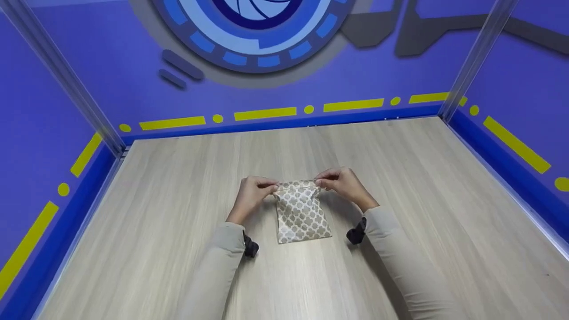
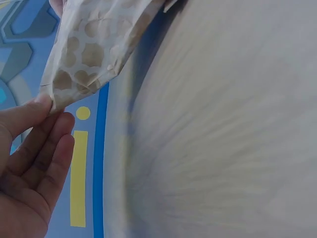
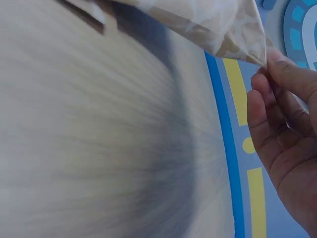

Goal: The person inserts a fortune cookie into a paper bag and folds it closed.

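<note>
A small fabric pouch [image 1: 302, 213] with a beige and white quatrefoil pattern is at the middle of the table, its gathered top edge away from me. My left hand [image 1: 255, 195] pinches the top left corner between thumb and forefinger. At the top right corner my right hand [image 1: 344, 184] pinches the cloth the same way. Both wrist views show the pouch [image 2: 91, 54] stretched between the hands, its corner [image 3: 247, 44] held at the fingertips. What, if anything, lies inside the pouch is hidden.
The wood-grain table [image 1: 186, 178] is bounded by a blue back wall [image 1: 106, 80] with yellow marks and by side walls. Clear corner posts [image 1: 475, 58] stand at the rear. A black wrist camera [image 1: 355, 233] is strapped at the right sleeve, another at the left.
</note>
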Motion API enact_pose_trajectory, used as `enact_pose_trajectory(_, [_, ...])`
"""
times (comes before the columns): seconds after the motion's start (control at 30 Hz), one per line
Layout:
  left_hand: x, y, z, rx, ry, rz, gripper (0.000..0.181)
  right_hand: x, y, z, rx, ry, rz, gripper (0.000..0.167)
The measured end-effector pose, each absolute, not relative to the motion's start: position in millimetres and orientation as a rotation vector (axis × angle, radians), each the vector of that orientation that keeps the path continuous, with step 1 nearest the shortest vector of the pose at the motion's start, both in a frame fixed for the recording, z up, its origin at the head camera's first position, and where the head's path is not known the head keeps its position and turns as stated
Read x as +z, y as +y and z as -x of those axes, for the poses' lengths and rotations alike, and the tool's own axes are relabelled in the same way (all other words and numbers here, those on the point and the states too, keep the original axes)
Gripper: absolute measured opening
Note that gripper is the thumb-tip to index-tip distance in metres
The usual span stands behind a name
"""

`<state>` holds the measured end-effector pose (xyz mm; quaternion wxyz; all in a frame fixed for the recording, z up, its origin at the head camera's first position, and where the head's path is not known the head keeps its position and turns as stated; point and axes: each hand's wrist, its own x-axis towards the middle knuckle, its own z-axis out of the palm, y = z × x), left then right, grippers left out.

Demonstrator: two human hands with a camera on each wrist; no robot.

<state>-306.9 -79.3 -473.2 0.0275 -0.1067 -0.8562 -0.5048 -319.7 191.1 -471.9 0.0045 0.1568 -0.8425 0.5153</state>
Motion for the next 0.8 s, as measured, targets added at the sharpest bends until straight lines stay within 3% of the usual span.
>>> enact_pose_trajectory(0.5, [-477, -92, 307, -1.444, -2.823, 0.501, 0.028, -472, 195, 316, 1.571, -2.829, -0.382, 0.031])
enact_pose_trajectory(0.8, [-468, -107, 304, -1.001, -2.969, 0.418, 0.058, -459, 207, 315, 1.259, -2.917, -0.515, 0.047])
